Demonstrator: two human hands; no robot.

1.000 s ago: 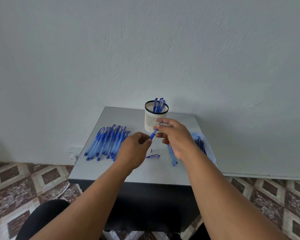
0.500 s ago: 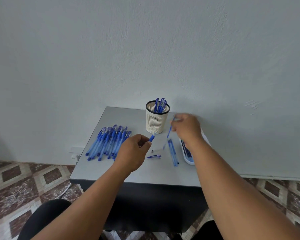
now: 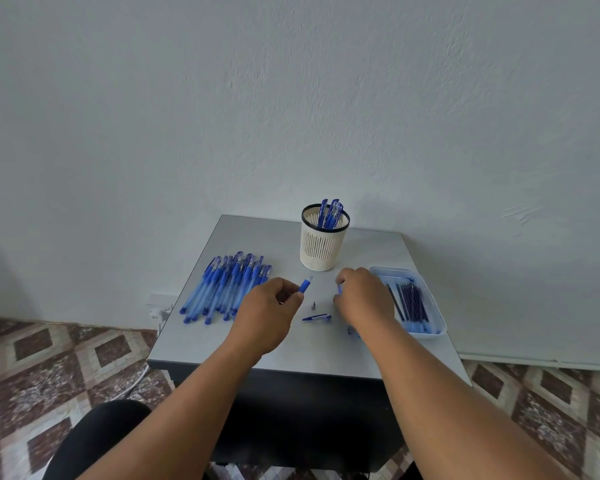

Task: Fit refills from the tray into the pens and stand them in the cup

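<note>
My left hand (image 3: pixel 269 306) grips a pen barrel (image 3: pixel 305 285), whose blue grip end sticks out toward the cup. My right hand (image 3: pixel 362 296) is low over the table, just left of the clear tray (image 3: pixel 392 270) of dark refills (image 3: pixel 413 301). Its fingers are curled, and a short piece of a thin blue refill (image 3: pixel 339 289) shows at the fingertips. The white mesh cup (image 3: pixel 322 249) stands behind the hands with several blue pens (image 3: pixel 331 213) upright in it. Between the hands lie a metal pen tip (image 3: pixel 314 305) and a blue cap (image 3: pixel 316 317).
A pile of several blue pens (image 3: pixel 226 289) lies on the left side of the small grey table (image 3: pixel 257 233). The table stands against a white wall, with patterned floor tiles on both sides. A blue end (image 3: pixel 352 330) shows under my right wrist.
My right hand drew a thin blue refill away from the barrel, swung up to the right of the cup, then came down beside the tray. My left hand barely moved.
</note>
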